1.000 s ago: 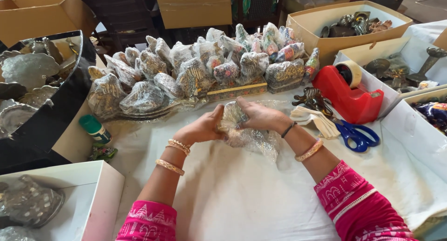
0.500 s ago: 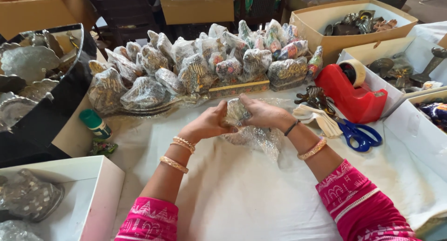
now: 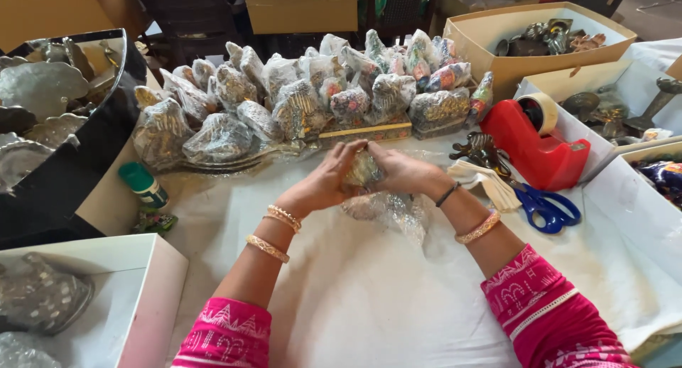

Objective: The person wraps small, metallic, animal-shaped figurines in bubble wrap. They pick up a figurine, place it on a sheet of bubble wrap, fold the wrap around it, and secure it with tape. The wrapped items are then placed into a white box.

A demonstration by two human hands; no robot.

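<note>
Head view gave us both hands meeting at the middle of the white table cover [image 3: 369,297]. Our left hand [image 3: 323,180] and right hand [image 3: 401,172] were closed around a small ornament [image 3: 364,170], pressed between the palms, with bubble wrap [image 3: 394,212] trailing from it onto the cover below the right wrist. Behind the hands we saw a heap of wrapped ornaments [image 3: 305,98]. To the right stood a red tape dispenser [image 3: 536,144], with blue scissors [image 3: 543,204] just beside it.
</note>
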